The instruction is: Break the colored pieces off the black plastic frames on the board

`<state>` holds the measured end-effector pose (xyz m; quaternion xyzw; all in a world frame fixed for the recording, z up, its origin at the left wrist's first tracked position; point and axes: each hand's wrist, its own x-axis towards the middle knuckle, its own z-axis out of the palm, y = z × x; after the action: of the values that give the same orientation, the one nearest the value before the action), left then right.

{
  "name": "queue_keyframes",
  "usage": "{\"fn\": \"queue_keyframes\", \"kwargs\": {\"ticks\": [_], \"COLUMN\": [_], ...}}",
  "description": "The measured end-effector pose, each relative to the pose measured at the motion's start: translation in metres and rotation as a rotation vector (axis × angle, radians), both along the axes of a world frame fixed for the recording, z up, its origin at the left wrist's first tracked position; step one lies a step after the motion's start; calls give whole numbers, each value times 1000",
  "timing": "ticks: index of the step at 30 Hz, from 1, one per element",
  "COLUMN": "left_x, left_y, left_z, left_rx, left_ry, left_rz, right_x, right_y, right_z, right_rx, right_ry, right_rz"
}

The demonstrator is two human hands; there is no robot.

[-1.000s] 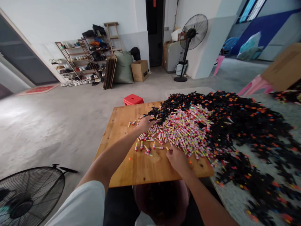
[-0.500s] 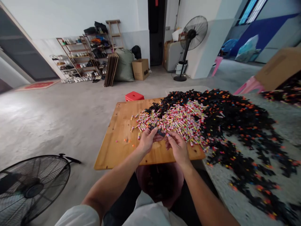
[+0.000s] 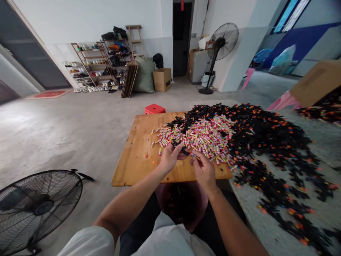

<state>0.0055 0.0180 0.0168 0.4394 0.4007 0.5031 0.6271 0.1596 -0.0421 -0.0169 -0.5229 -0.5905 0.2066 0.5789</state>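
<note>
Both hands [image 3: 186, 161] on black piece [image 3: 179, 145]

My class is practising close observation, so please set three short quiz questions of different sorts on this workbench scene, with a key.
1. True or false: the left hand holds a small black plastic part over the square wooden board.
2. Multiple choice: the heap of small pink and white wrapped tubes lies (A) on the red plastic stool, (B) on the wooden board against the big pile of black plastic parts, (C) in the pink basin.
3. Fill in: in the person's lap, under the board's near edge, sits a pink round ____ with dark pieces in it.

Key: 1 true; 2 B; 3 basin. The right hand pinches something too small to name.
</note>
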Motion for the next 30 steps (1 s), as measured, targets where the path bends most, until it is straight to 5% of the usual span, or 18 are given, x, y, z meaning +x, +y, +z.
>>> {"fn": "queue_keyframes", "kwargs": {"ticks": [13, 21, 30], "left_x": [2, 6, 11], "left_y": [-5, -9, -15], "left_z": [2, -5, -19], "left_rx": [21, -13, -180], "left_ry": [7, 27, -38], "left_rz": [12, 32, -6], "right_x": [-1, 0, 1], "right_y": [-1, -10, -12], "right_z": [1, 4, -11], "right_rx": [103, -254, -298], "right_ry": [-201, 130, 165], "right_rz": [-60, 50, -4]}}
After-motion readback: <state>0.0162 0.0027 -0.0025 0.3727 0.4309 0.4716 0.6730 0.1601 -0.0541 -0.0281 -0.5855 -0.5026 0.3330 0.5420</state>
